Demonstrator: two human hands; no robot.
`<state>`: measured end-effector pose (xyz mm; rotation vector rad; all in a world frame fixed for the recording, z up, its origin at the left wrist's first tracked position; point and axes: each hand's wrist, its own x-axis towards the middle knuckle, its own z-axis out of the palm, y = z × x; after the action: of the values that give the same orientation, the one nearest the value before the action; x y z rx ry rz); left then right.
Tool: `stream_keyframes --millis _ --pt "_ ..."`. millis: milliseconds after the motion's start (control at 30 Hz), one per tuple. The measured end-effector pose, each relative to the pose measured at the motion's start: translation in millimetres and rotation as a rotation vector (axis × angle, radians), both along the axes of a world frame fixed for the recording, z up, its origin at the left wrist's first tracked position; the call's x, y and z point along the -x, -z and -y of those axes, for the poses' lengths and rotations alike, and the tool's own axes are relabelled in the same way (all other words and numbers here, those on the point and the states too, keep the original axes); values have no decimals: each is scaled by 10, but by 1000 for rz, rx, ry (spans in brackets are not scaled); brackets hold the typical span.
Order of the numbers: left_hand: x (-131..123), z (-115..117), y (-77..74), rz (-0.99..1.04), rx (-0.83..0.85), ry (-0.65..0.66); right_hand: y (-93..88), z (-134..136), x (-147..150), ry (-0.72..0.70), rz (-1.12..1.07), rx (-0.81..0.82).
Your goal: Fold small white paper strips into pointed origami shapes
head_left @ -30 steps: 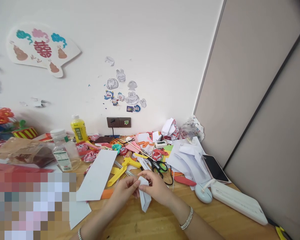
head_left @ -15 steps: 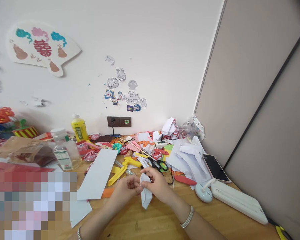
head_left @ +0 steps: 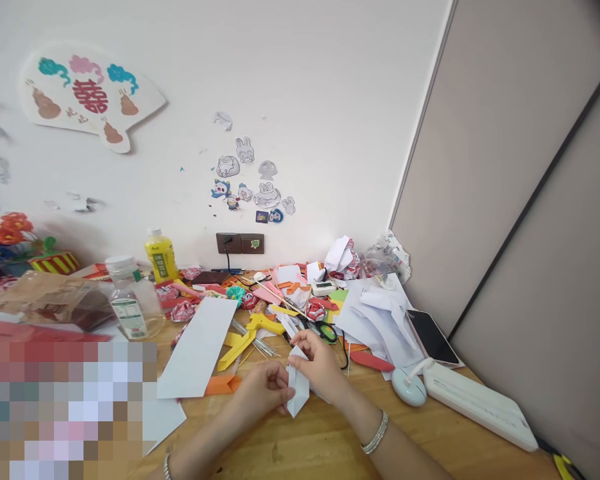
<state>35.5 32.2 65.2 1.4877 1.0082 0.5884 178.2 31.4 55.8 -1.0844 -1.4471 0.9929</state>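
Between my hands is a small folded piece of white paper (head_left: 299, 390), long and narrow with a pointed lower end, held above the wooden table (head_left: 260, 450). My left hand (head_left: 267, 388) pinches its lower left edge between thumb and fingers. Higher up, my right hand (head_left: 317, 363) grips the paper, thumb on the front and fingers behind. Just beyond my hands lie a yellow glue gun (head_left: 264, 324) and black-handled scissors (head_left: 325, 330). A white paper sheet (head_left: 200, 347) and an orange folded strip (head_left: 223, 385) lie to the left.
A yellow-labelled bottle (head_left: 161, 257) and a clear jar (head_left: 130, 307) stand at the back left. Paper scraps and white sheets (head_left: 370, 320) cover the rear. At right are a tablet-like device (head_left: 433, 337), a round pale-blue object (head_left: 409, 387) and a long white lamp (head_left: 480, 403).
My left hand has slid from the paper's upper left edge down to its lower part. The paper has turned slightly and shifted right. The view has moved a little.
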Motion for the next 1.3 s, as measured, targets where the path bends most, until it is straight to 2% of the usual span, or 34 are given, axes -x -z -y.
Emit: stream_keyframes --millis 133,333,767,833,933,1067,1167,1300 --pt "-3 9 -20 13 9 12 12 4 5 22 1 -20" --pt "-4 -4 2 -10 22 -23 -4 14 4 -63 23 7" --pt "2 -10 71 21 42 51 45 -13 -37 -49 66 -40" --pt "1 -25 68 50 39 23 56 -25 -50 -67 57 -48" --pt "24 -82 61 90 52 -92 99 -58 -73 -65 65 -62" --pt "82 -178 66 202 75 -248 178 -98 -74 -169 82 75" --pt "103 -208 59 285 80 -271 200 -111 -42 -269 30 163" --pt "116 -205 -18 246 73 -279 141 -112 -42 -237 -60 223"
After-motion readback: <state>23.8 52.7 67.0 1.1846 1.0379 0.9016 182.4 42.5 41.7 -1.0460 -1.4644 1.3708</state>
